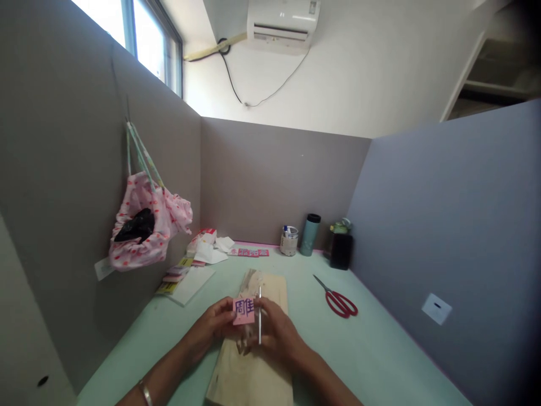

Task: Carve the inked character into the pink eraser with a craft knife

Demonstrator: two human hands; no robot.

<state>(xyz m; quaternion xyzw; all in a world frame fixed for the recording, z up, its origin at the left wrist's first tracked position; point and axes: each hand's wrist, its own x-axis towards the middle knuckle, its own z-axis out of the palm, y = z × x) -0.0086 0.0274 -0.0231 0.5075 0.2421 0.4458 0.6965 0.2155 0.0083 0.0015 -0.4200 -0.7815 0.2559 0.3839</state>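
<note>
A small pink square of paper [244, 312] with a purple handwritten character stands upright between my hands. My left hand [220, 322] pinches its left edge between thumb and fingers. At its right edge is my right hand [276, 332], its fingers closed around a thin silvery rod-like tool [260, 324] that points upward; its exact kind is unclear. Beneath both hands lies a pale wooden board [257, 375] on the light green tabletop. Some small brown bits show blurred below the paper, and I cannot make out what they are.
Red-handled scissors [340, 303] lie to the right. Along the back stand a tin of pens [289, 241], a teal tumbler [310, 235] and a dark pot with a plant [341, 251]. Pink cards [253, 252] and a paper pad [188, 285] lie left. Grey partitions [283, 180] enclose the desk.
</note>
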